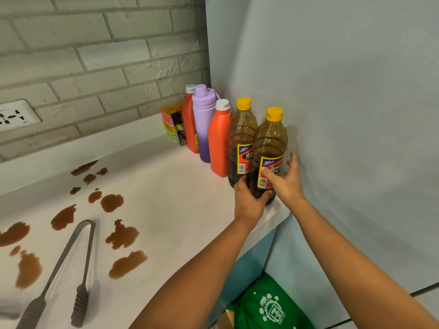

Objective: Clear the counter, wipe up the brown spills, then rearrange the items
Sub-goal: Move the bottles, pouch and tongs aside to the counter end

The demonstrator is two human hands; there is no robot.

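Note:
Two yellow-capped bottles of dark liquid stand at the counter's right end against the blue wall. My left hand [249, 200] grips the base of the nearer bottle [269, 148], with fingers curled round it. My right hand [285, 179] holds the same bottle at its label, thumb across the front. The farther bottle [242, 138] stands just behind, touching it. Brown spills [122, 233] lie in several patches over the white counter [180, 186] to the left.
Two orange bottles [219, 141], a purple flask [203, 119] and small packets [172, 124] line the wall. Metal tongs [71, 269] lie among the spills. A wall socket [16, 115] is at the left. A green bag [268, 307] sits on the floor.

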